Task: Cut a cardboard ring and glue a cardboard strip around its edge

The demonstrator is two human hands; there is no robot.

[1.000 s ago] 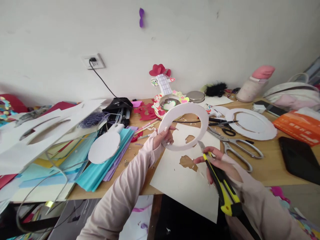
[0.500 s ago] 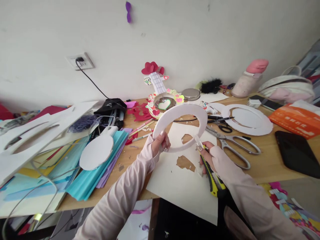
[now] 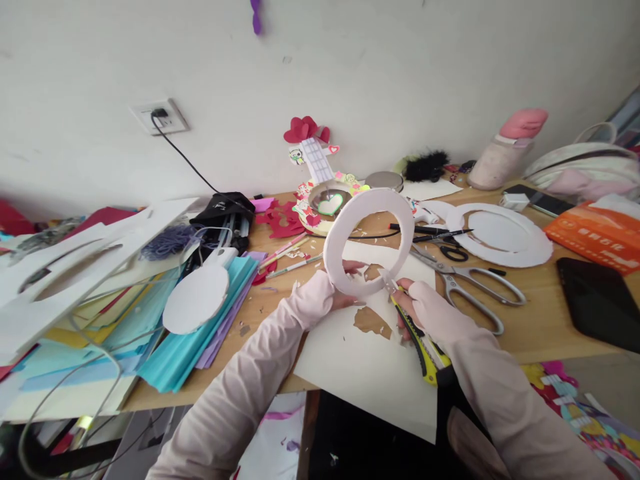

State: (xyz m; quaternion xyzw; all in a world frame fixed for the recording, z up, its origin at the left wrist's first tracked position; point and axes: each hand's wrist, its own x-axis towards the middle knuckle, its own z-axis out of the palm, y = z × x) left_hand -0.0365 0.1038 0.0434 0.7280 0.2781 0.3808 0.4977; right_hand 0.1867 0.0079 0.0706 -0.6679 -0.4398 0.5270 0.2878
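Wood table [image 3: 540,333], v. crowded. Front ctr: white sheet [image 3: 345,373] w/ ragged holes, running past front edge. Just R of it: big scissors [image 3: 447,270]; far R, black device [image 3: 595,303]. Behind those: white disc [image 3: 500,230], orange packet [image 3: 595,237], bottle [image 3: 495,163] w/ pink top. Back ctr: round tin [image 3: 384,181], red paper scraps [image 3: 283,220]. L side: turquoise paper [image 3: 200,320], black pouch [image 3: 223,210] behind.

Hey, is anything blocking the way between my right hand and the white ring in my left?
Only the utility knife that your right hand holds: its tip is at the lower right edge of the white ring, contact unclear. Nothing else visible stands between them; the silver scissors lie off to the right.
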